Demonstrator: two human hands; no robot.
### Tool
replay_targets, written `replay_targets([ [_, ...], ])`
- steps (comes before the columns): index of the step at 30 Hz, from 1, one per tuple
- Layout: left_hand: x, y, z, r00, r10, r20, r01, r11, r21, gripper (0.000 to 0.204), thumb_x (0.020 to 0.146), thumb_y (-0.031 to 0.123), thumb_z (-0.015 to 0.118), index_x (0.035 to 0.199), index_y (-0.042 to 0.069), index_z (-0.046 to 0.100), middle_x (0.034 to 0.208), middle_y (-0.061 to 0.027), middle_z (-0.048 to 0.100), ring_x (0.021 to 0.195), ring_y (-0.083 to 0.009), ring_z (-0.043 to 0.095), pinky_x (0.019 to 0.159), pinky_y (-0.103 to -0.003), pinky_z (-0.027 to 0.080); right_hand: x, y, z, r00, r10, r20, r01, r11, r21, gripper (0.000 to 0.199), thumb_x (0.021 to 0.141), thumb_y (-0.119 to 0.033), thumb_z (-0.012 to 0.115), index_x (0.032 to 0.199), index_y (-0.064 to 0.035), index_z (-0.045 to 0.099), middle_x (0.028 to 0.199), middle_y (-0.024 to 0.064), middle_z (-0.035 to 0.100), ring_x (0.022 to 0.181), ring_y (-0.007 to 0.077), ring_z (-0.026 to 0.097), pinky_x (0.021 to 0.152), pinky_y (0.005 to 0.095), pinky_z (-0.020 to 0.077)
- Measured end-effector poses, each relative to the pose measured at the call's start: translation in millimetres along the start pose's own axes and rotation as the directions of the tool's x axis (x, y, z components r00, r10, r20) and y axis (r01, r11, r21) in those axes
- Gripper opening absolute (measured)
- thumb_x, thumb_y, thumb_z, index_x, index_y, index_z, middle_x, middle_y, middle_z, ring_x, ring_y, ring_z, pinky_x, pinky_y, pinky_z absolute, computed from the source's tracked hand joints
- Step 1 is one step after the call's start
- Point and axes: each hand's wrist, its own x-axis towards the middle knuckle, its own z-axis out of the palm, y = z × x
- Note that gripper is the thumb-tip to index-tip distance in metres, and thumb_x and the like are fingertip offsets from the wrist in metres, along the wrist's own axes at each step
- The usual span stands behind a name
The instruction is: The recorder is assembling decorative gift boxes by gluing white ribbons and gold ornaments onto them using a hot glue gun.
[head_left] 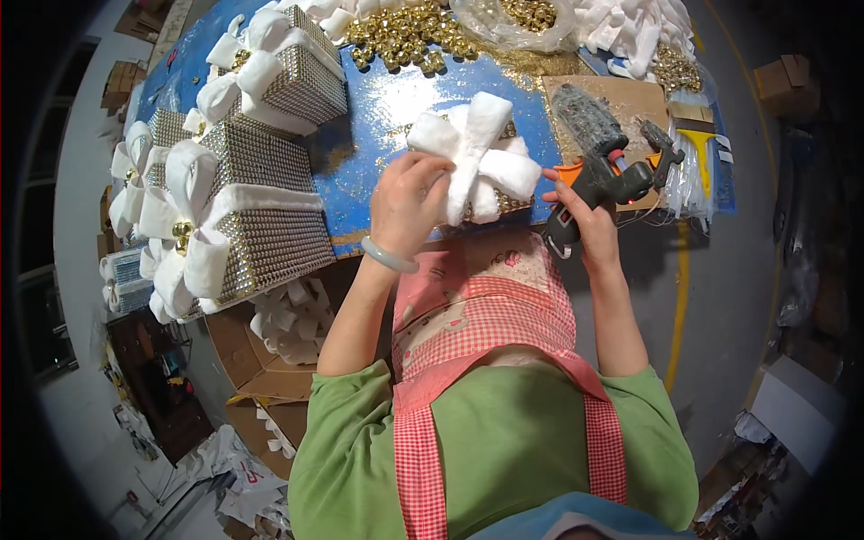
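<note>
green sleeves and a red-and-white checked apron (504, 315) fill the bottom of the view, closest to us, with both forearms reaching up toward the blue glittery surface (378, 117). the left hand (409, 205), a pale bangle (389, 256) on its wrist, has its fingers closed on the fluffy white bow (477, 157), pinching it near the middle. that bow sits on top of a small studded gift box (508, 200), right at the near edge of the surface, just in front of the person's chest; only slivers of the box show under the bow. the right hand (585, 216) is wrapped tight around the grip of a dark glue gun (605, 180) with orange trim, its nozzle end pointing right, away from the bow. the two hands are apart, the bow and box between them.

off to the left, bigger finished studded boxes (261, 216) with white bows and gold bells are stacked, another (301, 72) further up. along the far edge lies a heap of gold bells (405, 36), and a clear bag (522, 18) holding more of them. white fabric pieces (630, 27) pile at the top right. a sheet of brown cardboard (621, 94) lies under the glue gun area, with a yellow-handled tool (697, 148) beside it and a bundle of clear glue sticks (688, 193) just below. down on the left, an open cardboard carton (261, 360) holds more white bows (292, 319).
</note>
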Motion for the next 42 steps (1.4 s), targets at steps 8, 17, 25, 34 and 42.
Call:
replay_targets([
  [8, 16, 12, 17, 0.898, 0.429, 0.096, -0.439, 0.858, 0.266, 0.035, 0.084, 0.02, 0.059, 0.117, 0.006, 0.056, 0.122, -0.0092, 0.055, 0.112, -0.0296, 0.049, 0.095, -0.042, 0.04, 0, -3, -9, 0.997, 0.082, -0.006, -0.082, 0.997, 0.002, 0.029, 0.086, -0.022, 0.064, 0.108, -0.0034, 0.063, 0.085, 0.0048, 0.068, 0.066, 0.0061, 0.056, 0.06, 0.0201, 0.0417],
  [17, 4, -13, 22, 0.843, 0.398, 0.362, -0.513, 0.798, 0.316, 0.047, 0.091, 0.028, 0.051, 0.13, 0.003, 0.046, 0.139, -0.0103, 0.042, 0.131, -0.0304, 0.036, 0.108, -0.045, 0.028, -6, 1, -21, 0.994, 0.104, -0.047, -0.101, 0.994, 0.052, 0.028, 0.088, -0.025, 0.061, 0.108, -0.0056, 0.068, 0.077, -0.0003, 0.065, 0.061, 0.0016, 0.05, 0.056, 0.0183, 0.0381],
  [25, 1, -5, -9, 0.883, 0.466, 0.058, -0.468, 0.862, 0.193, 0.044, 0.079, 0.022, 0.067, 0.119, 0.006, 0.057, 0.12, -0.0138, 0.056, 0.114, -0.032, 0.051, 0.097, -0.042, 0.04, -8, -1, -10, 1.0, -0.024, 0.001, 0.024, 0.999, -0.027, 0.03, 0.089, -0.022, 0.061, 0.113, -0.005, 0.064, 0.091, 0.0014, 0.067, 0.077, 0.0045, 0.058, 0.066, 0.0195, 0.043],
  [34, -48, -20, 7, 0.968, -0.056, -0.243, 0.043, 0.997, -0.059, 0.028, 0.076, 0.018, 0.072, 0.097, 0.004, 0.061, 0.089, -0.0113, 0.06, 0.081, -0.0268, 0.057, 0.07, -0.036, 0.046, 23, -4, 17, 0.971, -0.183, 0.152, 0.217, 0.943, -0.252, 0.038, 0.084, -0.015, 0.067, 0.117, -0.0017, 0.055, 0.111, 0.0063, 0.06, 0.103, 0.0144, 0.054, 0.089, 0.0306, 0.0436],
  [42, -51, -30, 19, 0.937, -0.307, -0.168, 0.228, 0.899, -0.374, 0.022, 0.076, 0.019, 0.072, 0.087, 0.002, 0.063, 0.084, -0.0064, 0.055, 0.071, -0.0173, 0.053, 0.063, -0.029, 0.044, 17, 14, 23, 0.951, -0.269, 0.155, 0.305, 0.902, -0.306, 0.033, 0.086, -0.018, 0.064, 0.113, 0.0006, 0.059, 0.105, 0.0062, 0.062, 0.095, 0.0145, 0.057, 0.084, 0.0289, 0.0447],
])
